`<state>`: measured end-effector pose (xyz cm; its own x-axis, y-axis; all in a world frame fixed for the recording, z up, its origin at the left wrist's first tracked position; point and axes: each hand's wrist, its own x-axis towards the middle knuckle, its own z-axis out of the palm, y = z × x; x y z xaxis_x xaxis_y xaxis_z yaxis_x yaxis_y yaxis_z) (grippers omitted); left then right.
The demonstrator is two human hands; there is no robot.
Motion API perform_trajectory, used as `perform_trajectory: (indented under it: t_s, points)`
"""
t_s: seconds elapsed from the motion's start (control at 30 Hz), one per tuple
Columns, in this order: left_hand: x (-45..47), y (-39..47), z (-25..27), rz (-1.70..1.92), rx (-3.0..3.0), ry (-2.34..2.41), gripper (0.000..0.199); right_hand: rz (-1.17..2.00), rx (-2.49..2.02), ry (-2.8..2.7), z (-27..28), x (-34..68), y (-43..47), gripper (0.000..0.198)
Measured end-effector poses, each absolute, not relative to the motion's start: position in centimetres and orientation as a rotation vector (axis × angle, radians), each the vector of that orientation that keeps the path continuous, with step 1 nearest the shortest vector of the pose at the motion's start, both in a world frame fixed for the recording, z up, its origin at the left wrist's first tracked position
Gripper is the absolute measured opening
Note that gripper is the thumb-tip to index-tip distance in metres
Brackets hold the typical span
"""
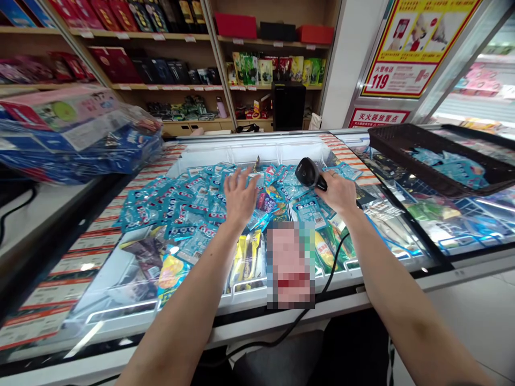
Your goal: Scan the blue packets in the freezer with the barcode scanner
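My right hand (340,194) grips the handle of a black barcode scanner (308,172), its head pointing left above the packets. A black cable (336,262) loops down over the front edge of the glass-topped chest freezer (358,300). With fingers spread, my left hand (241,197) hovers over or rests on a layer of small blue packets (193,190); contact cannot be made out. Beside its fingertips, a dark-and-yellow packet (267,199) lies among the blue ones. A blurred-out pink and red rectangle (290,262) sits at the front edge between my forearms.
Plastic-wrapped boxes (68,134) are stacked at the left. On the right, a dark brown basket (426,171) holds more blue packets. Price labels (64,268) line the freezer's left side. Shelves (161,35) with packaged goods stand behind, near a black box (288,104).
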<state>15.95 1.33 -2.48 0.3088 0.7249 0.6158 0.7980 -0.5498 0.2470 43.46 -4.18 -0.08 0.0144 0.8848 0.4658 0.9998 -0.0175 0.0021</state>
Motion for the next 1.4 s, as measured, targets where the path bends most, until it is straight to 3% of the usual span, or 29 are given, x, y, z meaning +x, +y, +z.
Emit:
perform_trajectory:
  t_s: [0.13,0.37,0.77,1.23,1.4]
  points:
    - [16.7,1.2,-2.9,-0.726,-2.704,-1.22,0.033,-0.494,-1.951,-1.931,-0.1,43.5,-4.1,0.038]
    - [17.0,1.4,-3.1,-0.737,-2.52,-1.35,0.041,-0.5,-2.0,-1.889,-0.1,43.8,-4.0,0.039]
    - [18.7,2.8,-3.3,-0.48,-2.866,-1.163,0.051,-0.501,-1.987,-1.939,-0.1,43.3,-4.0,0.039]
    - [17.9,3.4,-4.1,-0.882,-2.728,-1.249,0.039,-0.491,-1.925,-1.953,-0.2,42.9,-4.2,0.041]
    - [17.7,3.9,-4.7,-0.868,-2.73,-1.335,0.034,-0.494,-1.905,-1.991,-0.3,42.7,-4.1,0.042]
